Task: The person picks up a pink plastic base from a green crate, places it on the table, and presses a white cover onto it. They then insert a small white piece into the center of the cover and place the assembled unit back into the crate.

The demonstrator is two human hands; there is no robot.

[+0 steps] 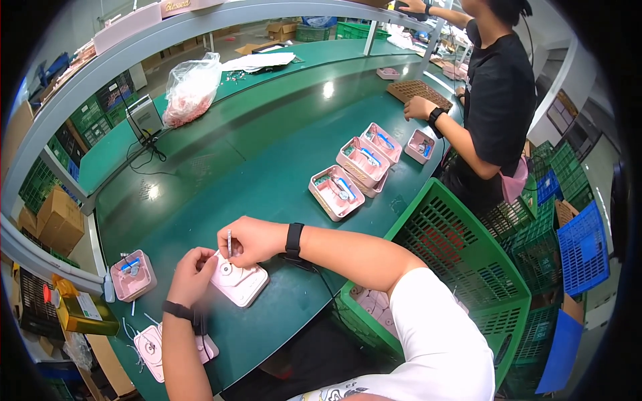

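Note:
On the green table a pink square cover (242, 286) with a round raised part lies between my hands. My right hand (251, 242) is closed on a thin silver tool (229, 242), held upright over the cover's far side; its exact kind cannot be made out. My left hand (190, 275) pinches the cover's left edge, with the fingertips partly hidden. Beside my left forearm lies another pink cover (148, 349), with thin white strips around it. A pink open box (134, 275) with a blue part and wires stands farther left.
Several pink boxes (336, 194) with blue parts and wires stand at mid-right. A green crate (461, 250) holding pink pieces stands by my right arm. Across the table a person (498, 93) reaches toward a brown tray (418, 93). A plastic bag (190, 90) sits on the far ledge.

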